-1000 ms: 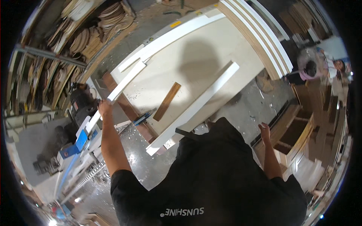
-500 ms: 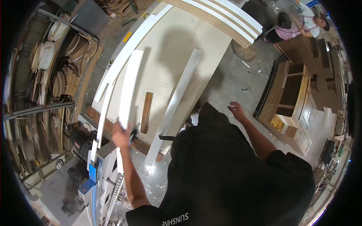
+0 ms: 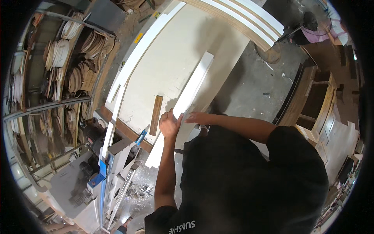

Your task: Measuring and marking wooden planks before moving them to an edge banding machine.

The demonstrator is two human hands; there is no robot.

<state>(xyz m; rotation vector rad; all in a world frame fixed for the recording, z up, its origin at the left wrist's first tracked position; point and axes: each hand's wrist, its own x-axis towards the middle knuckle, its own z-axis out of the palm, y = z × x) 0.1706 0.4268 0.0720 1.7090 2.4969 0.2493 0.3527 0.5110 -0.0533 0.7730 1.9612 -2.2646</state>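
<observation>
A long white strip [image 3: 196, 78] lies slanting along the right side of the pale work table [image 3: 156, 70], on or against a similar strip whose outline it mostly hides. My left hand [image 3: 170, 124] is closed over its near part, with the fingers across the top. At the strip's right edge, my right hand [image 3: 198, 117] has its fingers stretched out toward it, seemingly touching its side. Left of my left hand lies a narrow brown wood piece [image 3: 156, 116]. A small blue tool [image 3: 141, 137] rests at the table's near edge.
Curved white edging [image 3: 134, 64] runs along the table's left side. Several curved strips [image 3: 237, 19] are stacked at the far end. A machine with a motor [image 3: 95, 136] stands at left, before shelves of bent wood [image 3: 58, 58]. At right are a wooden cabinet [image 3: 317, 101], a fan and another person.
My left hand has carried a white strip from the table's left-middle to the strip at right. My right hand has come in from the right to its edge. The view has shifted slightly.
</observation>
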